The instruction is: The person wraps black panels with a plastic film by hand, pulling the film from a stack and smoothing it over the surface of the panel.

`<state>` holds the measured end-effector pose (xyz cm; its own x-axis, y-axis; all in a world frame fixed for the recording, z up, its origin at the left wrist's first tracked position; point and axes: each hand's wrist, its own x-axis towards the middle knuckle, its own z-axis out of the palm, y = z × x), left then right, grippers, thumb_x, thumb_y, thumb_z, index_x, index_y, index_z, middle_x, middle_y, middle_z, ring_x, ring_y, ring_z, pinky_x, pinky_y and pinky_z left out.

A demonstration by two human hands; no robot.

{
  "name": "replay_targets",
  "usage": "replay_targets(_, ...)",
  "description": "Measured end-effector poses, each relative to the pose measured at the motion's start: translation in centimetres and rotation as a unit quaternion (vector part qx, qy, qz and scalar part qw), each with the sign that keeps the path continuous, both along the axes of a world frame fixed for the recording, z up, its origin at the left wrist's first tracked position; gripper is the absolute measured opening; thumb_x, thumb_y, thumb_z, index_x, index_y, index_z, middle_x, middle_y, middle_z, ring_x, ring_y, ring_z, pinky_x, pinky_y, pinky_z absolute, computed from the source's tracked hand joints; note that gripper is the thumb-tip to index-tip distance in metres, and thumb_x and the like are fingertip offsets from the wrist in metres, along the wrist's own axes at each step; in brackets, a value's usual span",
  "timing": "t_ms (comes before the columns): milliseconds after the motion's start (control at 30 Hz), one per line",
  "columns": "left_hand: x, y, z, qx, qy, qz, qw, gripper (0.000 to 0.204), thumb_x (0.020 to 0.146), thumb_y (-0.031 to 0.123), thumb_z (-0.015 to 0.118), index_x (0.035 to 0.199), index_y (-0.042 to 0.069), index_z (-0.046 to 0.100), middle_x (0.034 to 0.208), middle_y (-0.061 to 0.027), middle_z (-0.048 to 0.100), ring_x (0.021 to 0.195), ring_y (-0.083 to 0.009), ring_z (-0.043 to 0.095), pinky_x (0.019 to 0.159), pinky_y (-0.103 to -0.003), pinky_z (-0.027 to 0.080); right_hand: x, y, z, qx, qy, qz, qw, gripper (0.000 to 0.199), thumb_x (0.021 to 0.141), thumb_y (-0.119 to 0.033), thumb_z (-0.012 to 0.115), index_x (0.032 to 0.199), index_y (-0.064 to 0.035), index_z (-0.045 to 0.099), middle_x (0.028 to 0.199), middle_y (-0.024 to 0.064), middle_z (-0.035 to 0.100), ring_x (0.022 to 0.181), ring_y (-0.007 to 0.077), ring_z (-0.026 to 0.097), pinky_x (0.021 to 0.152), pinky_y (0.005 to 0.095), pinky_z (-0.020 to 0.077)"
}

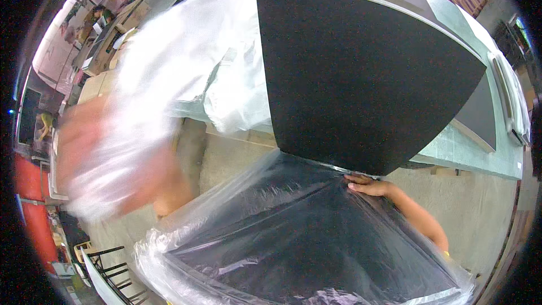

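Green table (497, 167) and black board (367, 79) lie beyond the right hand (370, 186), fingers together on the bagged board (322, 237) nearest the body, the blurred left hand (149, 178) amid film (141, 99), both grips unclear; film handling seems underway, calling for a steadied edge.

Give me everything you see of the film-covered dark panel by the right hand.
The film-covered dark panel looks flat, blackish under clear, glossy, creased plastic film that bunches at the left. It sits in front of the bare black sheet; its tilt is unclear. The right hand touches the film near the far edge.
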<state>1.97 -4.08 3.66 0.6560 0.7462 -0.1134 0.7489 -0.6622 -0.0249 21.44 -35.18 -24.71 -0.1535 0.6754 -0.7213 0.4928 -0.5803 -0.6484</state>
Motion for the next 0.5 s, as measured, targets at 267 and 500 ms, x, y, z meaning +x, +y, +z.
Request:
replay_targets(267,1.2,-7.7,-11.7,-0.275,-0.101,-0.462,0.837,0.016,0.08,0.018,0.05,0.075,0.003,0.049,0.067,-0.0125,0.055,0.062,-0.0296,0.056,0.054,-0.038,0.044,-2.3,7.5,17.5,0.456,-0.075,-0.038,0.886,0.074,0.064,-0.033,0.07,0.122,-0.0027,0.037,0.11,0.0166,0.051,0.101,0.0287,0.05,0.084,0.0361,0.0405)
replay_targets(500,2.5,-4.8,-3.7,-0.174,-0.358,-0.291,0.87,0.001,0.074,0.003,0.05,0.073,0.003,0.049,0.064,-0.0108,0.053,0.058,-0.021,0.056,0.052,-0.032,0.043,0.1,7.6,18.3,0.477,-0.346,-0.151,0.794,0.005,0.064,-0.005,0.053,0.067,-0.0043,0.057,0.061,0.012,0.055,0.058,0.028,0.055,0.054,0.0364,0.0439)
